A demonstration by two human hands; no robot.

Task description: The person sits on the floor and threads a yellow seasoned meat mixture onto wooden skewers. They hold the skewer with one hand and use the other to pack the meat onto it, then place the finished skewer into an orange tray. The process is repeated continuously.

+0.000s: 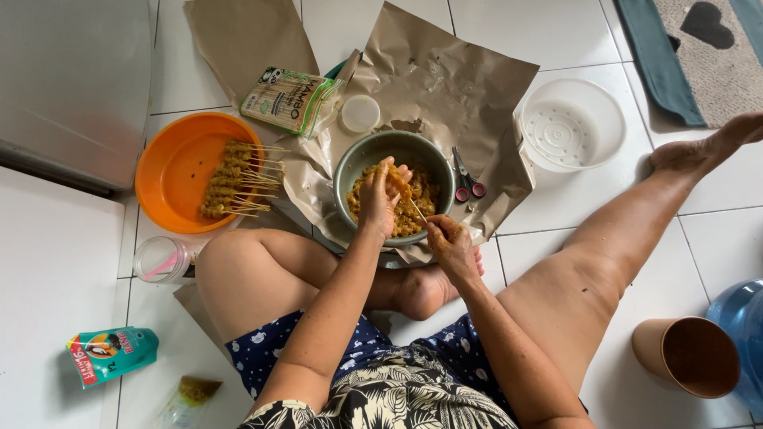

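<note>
I sit on a white tiled floor with a grey-green bowl [362, 159] of yellow marinated meat in front of me on brown paper [453, 79]. My left hand [380, 199] is over the bowl, fingers closed on meat threaded on a thin bamboo skewer [413, 208]. My right hand [449, 242] pinches the skewer's lower end at the bowl's near rim. Both hands are smeared with yellow marinade. An orange bowl [171, 171] to the left holds several finished skewers [234, 179].
A packet of bamboo skewers [290, 99] and a small white lid [360, 113] lie behind the bowl. Red-handled scissors [467, 179] rest on the paper. A white strainer basket [568, 123] sits at right, a brown cup [687, 353] and blue jug [739, 318] lower right, a clear cup [163, 260] and teal pouch [111, 353] at left.
</note>
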